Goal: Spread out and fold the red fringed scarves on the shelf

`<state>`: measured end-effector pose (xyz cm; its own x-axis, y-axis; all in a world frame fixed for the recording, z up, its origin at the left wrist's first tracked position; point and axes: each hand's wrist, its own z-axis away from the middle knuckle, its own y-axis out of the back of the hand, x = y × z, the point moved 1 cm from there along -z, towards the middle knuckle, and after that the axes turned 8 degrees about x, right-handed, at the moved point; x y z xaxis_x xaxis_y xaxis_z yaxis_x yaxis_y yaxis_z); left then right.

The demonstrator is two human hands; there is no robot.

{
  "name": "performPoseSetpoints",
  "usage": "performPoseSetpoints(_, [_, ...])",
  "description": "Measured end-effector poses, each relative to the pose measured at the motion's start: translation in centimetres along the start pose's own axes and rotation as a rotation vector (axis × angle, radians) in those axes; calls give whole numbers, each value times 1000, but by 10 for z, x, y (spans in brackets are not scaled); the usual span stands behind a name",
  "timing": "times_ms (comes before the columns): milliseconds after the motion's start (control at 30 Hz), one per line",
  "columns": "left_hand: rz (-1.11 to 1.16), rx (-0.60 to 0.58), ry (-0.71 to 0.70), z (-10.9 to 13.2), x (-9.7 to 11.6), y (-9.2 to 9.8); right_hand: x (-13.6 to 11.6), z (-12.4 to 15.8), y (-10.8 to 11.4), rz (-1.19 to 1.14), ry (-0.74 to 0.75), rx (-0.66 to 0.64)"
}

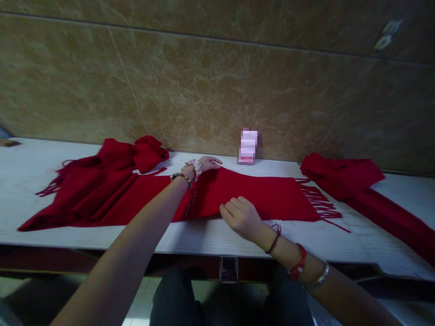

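Observation:
A red fringed scarf (265, 194) lies spread flat along the white table (204, 235), its left part bunched in folds (102, 181). My left hand (205, 164) reaches across to the scarf's far edge, fingers stretched flat on the cloth and table. My right hand (241, 217) rests on the near edge of the scarf, fingers curled and pinching the cloth's hem. Both wrists wear bracelets.
A second red scarf (360, 185) lies at the right end of the table, trailing toward the front edge. A small blurred pink box (248, 146) stands against the brown marble wall (217, 90). A small dark object (8, 143) sits at the far left.

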<state>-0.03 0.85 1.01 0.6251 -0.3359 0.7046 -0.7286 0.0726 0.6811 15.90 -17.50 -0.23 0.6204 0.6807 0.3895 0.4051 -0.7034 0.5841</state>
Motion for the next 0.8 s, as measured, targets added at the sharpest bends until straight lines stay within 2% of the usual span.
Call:
performPoseSetpoints(67, [277, 0, 58, -7, 11, 0, 9, 0, 11, 36, -10, 74])
performPoseSetpoints(167, [459, 21, 67, -19, 39, -5, 27, 3, 31, 111, -44, 122])
performPoseSetpoints(300, [490, 19, 20, -33, 90, -19, 57, 17, 65, 225, -72, 100])
performPoseSetpoints(400, [443, -7, -28, -46, 127, -37, 80, 36, 90, 325, -72, 63])
performPoseSetpoints(500, [388, -54, -65, -62, 154, -65, 99, 59, 110, 391, -78, 27])
performPoseSetpoints(600, [295, -120, -93, -75, 168, -101, 112, 87, 120, 427, -85, -34])
performPoseSetpoints(800, [226, -149, -156, -85, 168, -172, 122, 149, 113, 420, -153, -209])
